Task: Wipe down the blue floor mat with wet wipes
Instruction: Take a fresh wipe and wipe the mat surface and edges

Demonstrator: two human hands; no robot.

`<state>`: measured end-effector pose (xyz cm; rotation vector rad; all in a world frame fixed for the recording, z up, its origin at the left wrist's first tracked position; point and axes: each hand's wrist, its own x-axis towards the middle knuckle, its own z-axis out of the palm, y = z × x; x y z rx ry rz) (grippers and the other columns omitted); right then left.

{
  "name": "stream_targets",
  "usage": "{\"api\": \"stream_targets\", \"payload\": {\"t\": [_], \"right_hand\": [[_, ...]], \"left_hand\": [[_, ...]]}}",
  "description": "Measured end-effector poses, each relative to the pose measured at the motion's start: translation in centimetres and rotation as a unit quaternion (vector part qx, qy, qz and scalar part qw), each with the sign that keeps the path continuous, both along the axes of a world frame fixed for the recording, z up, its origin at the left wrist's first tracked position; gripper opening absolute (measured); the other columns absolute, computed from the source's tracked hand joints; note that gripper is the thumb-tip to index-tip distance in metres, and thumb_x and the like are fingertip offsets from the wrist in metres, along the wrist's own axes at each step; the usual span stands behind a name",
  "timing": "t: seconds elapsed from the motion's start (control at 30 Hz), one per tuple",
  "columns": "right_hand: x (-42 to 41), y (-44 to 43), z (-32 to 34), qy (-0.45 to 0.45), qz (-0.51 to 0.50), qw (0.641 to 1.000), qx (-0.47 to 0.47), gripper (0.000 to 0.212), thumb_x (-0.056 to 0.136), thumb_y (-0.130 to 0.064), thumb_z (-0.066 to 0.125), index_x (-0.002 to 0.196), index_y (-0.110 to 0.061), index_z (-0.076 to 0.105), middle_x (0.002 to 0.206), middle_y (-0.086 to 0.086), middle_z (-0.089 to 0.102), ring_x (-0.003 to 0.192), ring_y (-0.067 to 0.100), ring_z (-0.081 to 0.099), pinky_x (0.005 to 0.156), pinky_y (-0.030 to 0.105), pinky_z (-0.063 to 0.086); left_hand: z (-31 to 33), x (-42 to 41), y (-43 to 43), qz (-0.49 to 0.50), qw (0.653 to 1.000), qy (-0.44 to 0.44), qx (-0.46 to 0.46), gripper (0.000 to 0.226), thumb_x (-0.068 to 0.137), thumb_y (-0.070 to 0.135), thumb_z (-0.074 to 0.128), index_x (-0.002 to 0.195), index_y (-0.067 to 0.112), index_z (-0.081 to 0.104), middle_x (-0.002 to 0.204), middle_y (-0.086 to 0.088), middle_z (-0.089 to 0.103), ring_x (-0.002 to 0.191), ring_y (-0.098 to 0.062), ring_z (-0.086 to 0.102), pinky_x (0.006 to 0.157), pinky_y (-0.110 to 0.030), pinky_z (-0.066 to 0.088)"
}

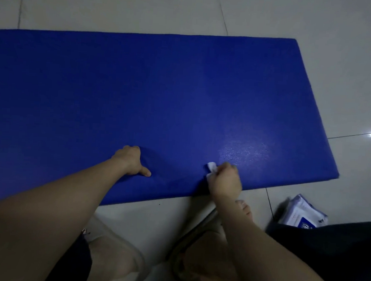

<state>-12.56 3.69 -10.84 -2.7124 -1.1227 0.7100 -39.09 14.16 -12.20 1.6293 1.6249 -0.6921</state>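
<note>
Right hand (pixel 226 181): grip clamped on a crumpled white wet wipe (pixel 211 168), which it pressed to the blue floor mat (pixel 183 92) just inside the near edge. Left hand (pixel 131 161): fingers curled, holding nothing, bore on the mat. Mat lay flat on the tiled floor (pixel 317 24); bare tile showed past its far and right edges. Wipes pack (pixel 301 212) lay on the floor near the mat's near right corner; contents hidden.

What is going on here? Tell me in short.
A person crouches at the near edge of the blue floor mat. The right hand grips a white wet wipe against the mat, just before a shiny damp-looking patch. The left hand presses down on the mat further left. A pack of wipes lies on the tiled floor to the right.
</note>
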Motion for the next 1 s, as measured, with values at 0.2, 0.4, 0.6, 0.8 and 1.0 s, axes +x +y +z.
{"api": "stream_targets", "payload": {"t": [0.2, 0.4, 0.6, 0.8, 1.0], "right_hand": [[2.3, 0.7, -0.8, 0.003, -0.102, 0.995, 0.009, 0.025, 0.093, -0.026, 0.069, 0.109, -0.009, 0.063, 0.117, 0.014, 0.053, 0.098, 0.034, 0.061, 0.085, 0.037, 0.048], [-2.9, 0.9, -0.9, 0.078, -0.057, 0.995, 0.037, 0.019, 0.092, -0.018, 0.065, 0.105, -0.004, 0.064, 0.109, 0.015, 0.058, 0.098, 0.037, 0.061, 0.08, 0.034, 0.044], [-10.4, 0.0, -1.2, 0.103, 0.213, 0.971, 0.013, 0.022, 0.101, -0.026, 0.051, 0.106, -0.006, 0.059, 0.111, 0.012, 0.055, 0.081, 0.028, 0.056, 0.069, 0.033, 0.039], [-4.9, 1.8, -1.4, 0.056, 0.174, 0.983, 0.016, 0.024, 0.096, -0.028, 0.06, 0.105, -0.006, 0.06, 0.113, 0.016, 0.056, 0.092, 0.04, 0.062, 0.074, 0.039, 0.044], [5.8, 2.9, -0.8, 0.023, -0.077, 0.997, 0.014, 0.03, 0.092, -0.026, 0.069, 0.108, -0.004, 0.057, 0.11, 0.02, 0.064, 0.1, 0.039, 0.063, 0.084, 0.041, 0.05]], "left_hand": [[0.1, 0.1, 0.0, 0.002, 1.0, 0.002, -0.002, 0.093, 0.066, 0.068, 0.084, 0.134, 0.016, 0.047, 0.133, -0.008, 0.049, 0.115, -0.028, 0.053, 0.098, -0.043, 0.053], [0.3, 0.1, 0.0, 0.003, 1.0, 0.002, -0.004, 0.095, 0.068, 0.067, 0.083, 0.137, 0.015, 0.045, 0.136, -0.009, 0.048, 0.119, -0.028, 0.052, 0.099, -0.042, 0.051], [0.5, 0.3, -0.1, 0.002, 1.0, 0.007, -0.005, 0.101, 0.071, 0.066, 0.081, 0.145, 0.012, 0.038, 0.144, -0.012, 0.043, 0.125, -0.031, 0.05, 0.1, -0.042, 0.05], [0.6, 0.2, -0.1, 0.008, 1.0, 0.004, -0.011, 0.099, 0.068, 0.066, 0.083, 0.141, 0.014, 0.042, 0.14, -0.011, 0.045, 0.123, -0.031, 0.05, 0.102, -0.043, 0.049], [0.7, 0.3, -0.2, 0.011, 1.0, 0.002, -0.011, 0.098, 0.067, 0.066, 0.084, 0.14, 0.014, 0.043, 0.138, -0.011, 0.045, 0.121, -0.031, 0.051, 0.101, -0.044, 0.051]]}}
